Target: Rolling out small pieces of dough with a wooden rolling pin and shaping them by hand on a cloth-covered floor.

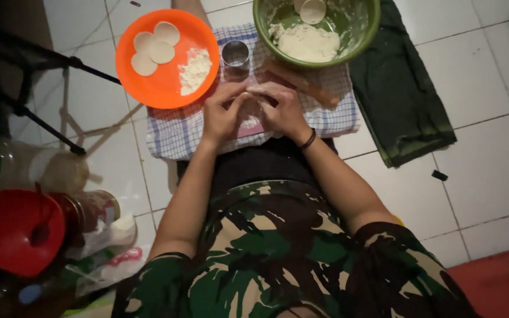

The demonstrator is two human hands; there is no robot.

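A small piece of dough [250,122] is pinched between left hand [224,112] and right hand [282,108] on the checked cloth [172,132]; beyond it, three discs [154,47] lie done on the orange plate [148,88]; much dough remains in the green bowl [354,35].

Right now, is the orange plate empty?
No, the orange plate holds three flat round dough discs and a small heap of flour.
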